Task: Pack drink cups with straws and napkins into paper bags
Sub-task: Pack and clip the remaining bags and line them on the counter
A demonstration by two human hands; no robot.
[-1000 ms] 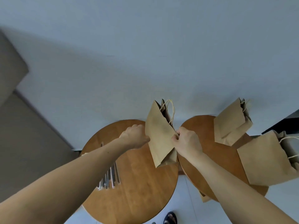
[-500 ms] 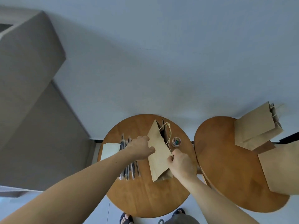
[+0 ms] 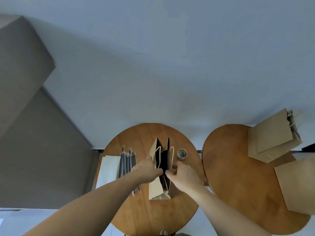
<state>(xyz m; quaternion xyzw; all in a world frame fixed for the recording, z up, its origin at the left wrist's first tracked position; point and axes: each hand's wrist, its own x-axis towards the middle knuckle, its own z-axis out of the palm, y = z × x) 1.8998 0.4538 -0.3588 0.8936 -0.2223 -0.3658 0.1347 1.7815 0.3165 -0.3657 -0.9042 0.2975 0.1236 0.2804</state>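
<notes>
A brown paper bag with white cord handles stands upright in the middle of the left round wooden table. Its mouth is spread and the inside looks dark. My left hand grips the bag's left rim and my right hand grips its right rim. Several wrapped dark straws lie to the left of the bag, partly under my left forearm. A stack of white napkins lies at the table's left edge. No drink cup is in view.
A small round tub of coloured clips sits just right of the bag. On the right round table stand two more brown paper bags, one at the back, one at the right edge. A grey wall is behind.
The bag came from between the tables down onto the left table, turned upright, and its mouth has been pulled open. My view shifted left with it.
</notes>
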